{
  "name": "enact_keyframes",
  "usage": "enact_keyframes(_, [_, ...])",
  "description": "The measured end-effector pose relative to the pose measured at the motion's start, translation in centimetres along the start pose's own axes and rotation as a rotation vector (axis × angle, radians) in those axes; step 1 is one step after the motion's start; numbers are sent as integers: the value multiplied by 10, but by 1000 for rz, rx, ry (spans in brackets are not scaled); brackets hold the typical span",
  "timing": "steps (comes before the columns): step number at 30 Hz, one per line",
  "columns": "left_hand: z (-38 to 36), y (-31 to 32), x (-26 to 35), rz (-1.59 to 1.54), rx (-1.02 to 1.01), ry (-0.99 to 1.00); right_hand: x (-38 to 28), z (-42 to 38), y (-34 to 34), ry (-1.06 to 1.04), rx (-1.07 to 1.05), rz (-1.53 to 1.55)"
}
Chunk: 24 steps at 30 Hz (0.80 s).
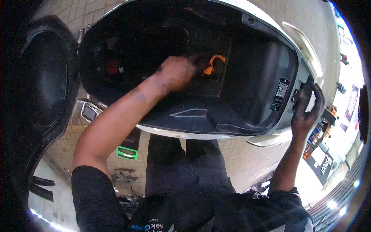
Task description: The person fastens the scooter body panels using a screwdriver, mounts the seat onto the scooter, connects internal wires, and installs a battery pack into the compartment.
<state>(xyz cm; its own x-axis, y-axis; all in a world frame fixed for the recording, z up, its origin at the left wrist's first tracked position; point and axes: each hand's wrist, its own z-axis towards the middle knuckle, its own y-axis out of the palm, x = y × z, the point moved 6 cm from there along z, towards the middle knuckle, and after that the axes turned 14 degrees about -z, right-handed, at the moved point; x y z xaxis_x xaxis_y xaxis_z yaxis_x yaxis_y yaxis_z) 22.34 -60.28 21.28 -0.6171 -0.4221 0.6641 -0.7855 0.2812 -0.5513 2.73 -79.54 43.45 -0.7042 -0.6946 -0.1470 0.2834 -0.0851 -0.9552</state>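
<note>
Below me is the open under-seat compartment (255,77) of a scooter, a deep black tub with a pale body rim. My left hand (179,71) reaches down into it, knuckles up, blurred, with the fingertips lost in the dark. Just beyond those fingers lies an orange strap-like loop (218,58) on the compartment floor. My right hand (307,102) rests at the tail end of the rim with fingers curved and spread apart, beside the latch area. A label with a QR code (281,92) is stuck on the inner wall near it.
The raised black seat (48,77) stands hinged at the left. A small red part (113,67) sits inside the tub. On the paved floor is a green-edged box (127,152). Tools and parts crowd a bench (319,133) at the right, beside a pale grab rail (305,42).
</note>
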Motion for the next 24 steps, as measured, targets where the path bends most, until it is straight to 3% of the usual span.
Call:
enact_keyframes(1, [4, 1, 7, 11, 23, 22, 17, -8, 11, 26, -66, 100])
enact_keyframes(2, [6, 2, 12, 22, 44, 44, 22, -14, 25, -115, -94, 75])
enact_keyframes(4, [7, 13, 15, 77, 146, 126, 20, -18, 28, -27, -162, -192])
enact_keyframes(8, [-1, 2, 31, 357, 362, 321, 19, -16, 30, 0, -158, -216])
enact_keyframes(11, [5, 0, 27, 278, 369, 198, 20, -16, 31, 39, -139, -130])
enact_keyframes(15, [25, -11, 23, 213, 480, 211, 17, -15, 28, -4, -136, -178])
enact_keyframes(17, [35, 0, 32, 277, 129, 86, 15, -14, 27, -33, -148, -223])
enact_keyframes(18, [32, 0, 33, 278, 130, 86, 13, -14, 27, -33, -142, -225])
enact_keyframes(20, [23, -8, 41, 310, 325, 175, 15, -15, 26, -22, -134, -226])
enact_keyframes(24, [29, -2, 27, 259, 326, 117, 18, -15, 27, -26, -104, -207])
